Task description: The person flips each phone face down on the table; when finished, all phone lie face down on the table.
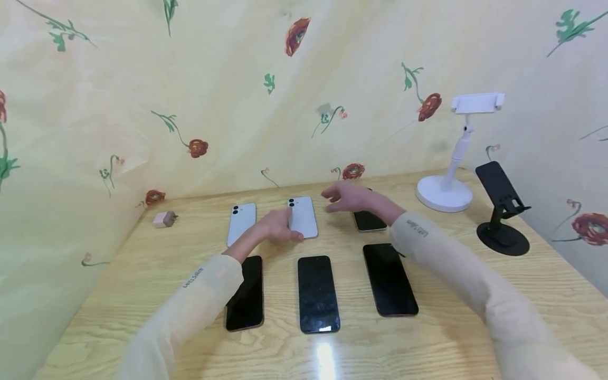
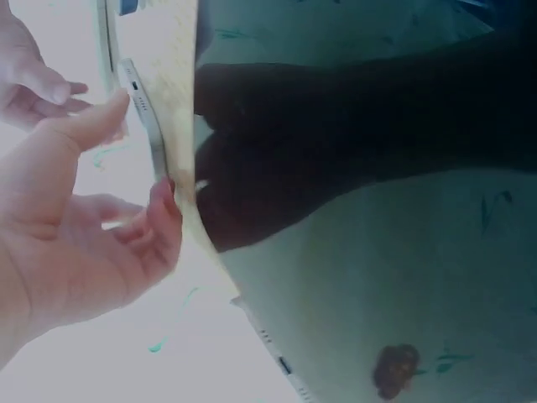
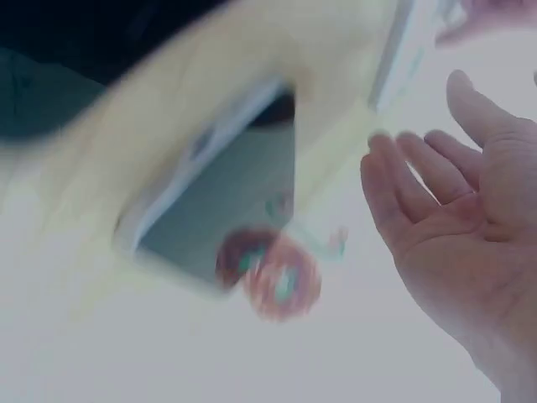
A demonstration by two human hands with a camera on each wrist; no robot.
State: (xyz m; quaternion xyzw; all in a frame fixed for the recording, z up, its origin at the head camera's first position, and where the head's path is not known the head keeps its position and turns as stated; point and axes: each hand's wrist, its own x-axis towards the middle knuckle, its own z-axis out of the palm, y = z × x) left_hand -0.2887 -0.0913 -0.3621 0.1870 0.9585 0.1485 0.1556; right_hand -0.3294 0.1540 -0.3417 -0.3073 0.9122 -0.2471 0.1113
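My left hand (image 1: 277, 226) holds the white smartphone (image 1: 306, 219) at its lower left; the phone lies back up on the wooden table. In the left wrist view, the left hand's fingertips (image 2: 164, 193) bend against one end of the phone's edge, and its thumb lies along the phone. To the right of that phone, my right hand (image 1: 353, 198) hovers above the table, apart from it. Nothing is between its loosely spread fingers (image 3: 411, 180). Below its wrist lies a black-screened smartphone (image 1: 369, 220), partly hidden by the forearm; it looks blurred in the right wrist view.
Another white smartphone (image 1: 241, 221) lies left of the held one. Nearer me are three dark smartphones, left (image 1: 249, 295), middle (image 1: 318, 293) and right (image 1: 390, 279). A pink charger plug (image 1: 164, 219) sits far left. On the right stand a white phone stand (image 1: 444, 193) and a black one (image 1: 502, 237).
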